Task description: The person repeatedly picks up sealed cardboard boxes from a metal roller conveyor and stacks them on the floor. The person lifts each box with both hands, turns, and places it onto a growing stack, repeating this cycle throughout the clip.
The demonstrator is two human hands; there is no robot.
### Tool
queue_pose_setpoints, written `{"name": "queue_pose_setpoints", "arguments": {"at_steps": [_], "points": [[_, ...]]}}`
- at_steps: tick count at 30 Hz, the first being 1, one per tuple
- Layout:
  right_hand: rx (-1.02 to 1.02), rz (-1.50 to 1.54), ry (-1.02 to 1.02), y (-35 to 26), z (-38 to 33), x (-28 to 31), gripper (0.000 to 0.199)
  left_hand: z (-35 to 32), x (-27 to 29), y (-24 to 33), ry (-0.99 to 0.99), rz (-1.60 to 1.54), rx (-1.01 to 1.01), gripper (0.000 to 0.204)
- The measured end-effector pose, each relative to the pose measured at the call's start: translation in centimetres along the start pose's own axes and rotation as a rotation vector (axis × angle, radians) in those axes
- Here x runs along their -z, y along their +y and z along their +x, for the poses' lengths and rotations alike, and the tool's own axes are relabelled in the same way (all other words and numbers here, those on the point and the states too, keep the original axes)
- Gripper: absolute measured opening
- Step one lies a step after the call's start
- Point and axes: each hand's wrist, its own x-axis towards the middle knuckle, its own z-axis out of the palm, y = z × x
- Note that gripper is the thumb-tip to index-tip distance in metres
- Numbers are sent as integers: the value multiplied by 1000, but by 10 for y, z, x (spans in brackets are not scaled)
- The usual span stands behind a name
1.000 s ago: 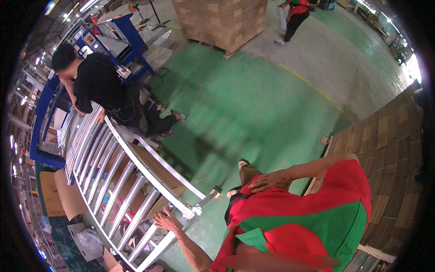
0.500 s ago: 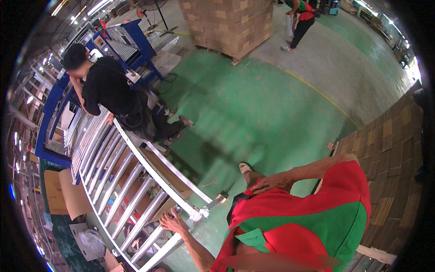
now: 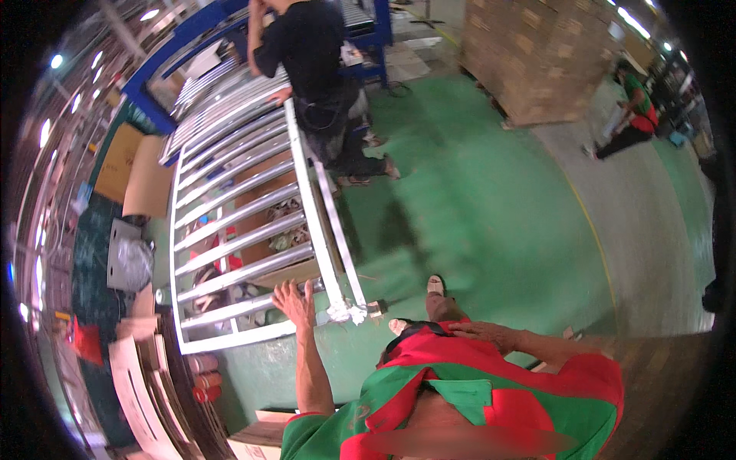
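A roller conveyor with a white frame [image 3: 313, 207] and silvery rollers lies in front of me to the left. At its near end, my left hand [image 3: 295, 304] has its fingers spread over the last roller [image 3: 230, 313]; whether it bears on the metal is hard to tell. Crumpled whitish wrapping [image 3: 345, 312] covers the frame's near right corner, just right of that hand. My right hand [image 3: 487, 334] lies with fingers extended against my red and green shirt [image 3: 429, 349] at the waist, holding nothing.
A person in black [image 3: 307, 54] stands at the conveyor's far end, beside a blue machine frame [image 3: 149, 88]. Stacked cardboard [image 3: 529, 69] stands far right, near another person [image 3: 636, 107]. Cardboard sheets [image 3: 134, 364] lean at the near left; an open carton [image 3: 264, 184] sits under the rollers.
My view has swung, so the conveyor and the person in black appear farther right and upright. My left hand's fingers now reach forward over the end roller; the right hand stays at my waist.
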Motion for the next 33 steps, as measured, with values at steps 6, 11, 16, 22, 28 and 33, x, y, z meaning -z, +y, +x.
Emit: {"name": "queue_pose_setpoints", "arguments": {"at_steps": [6, 11, 16, 22, 28, 33], "points": [[16, -31, -23, 10, 5, -3, 116, -1, 2, 1, 9, -50, 37, 54], [38, 4, -60, 21, 9, -2, 115, -2, 3, 3, 7, -62, 47, 53], [59, -16, -120, 32, 16, 0, 113, -1, 5, 4, 19, -91, 65, 54], [96, -95, -160, 39, 22, 2, 110, 0, 8, 5, -1, -92, 80, 56], [102, -56, -146, 37, 30, 8, 110, 1, 7, 6, 18, -88, 85, 54], [99, 12, -167, 35, 31, 8, 113, -1, 8, 5, 47, -90, 70, 52]]}}
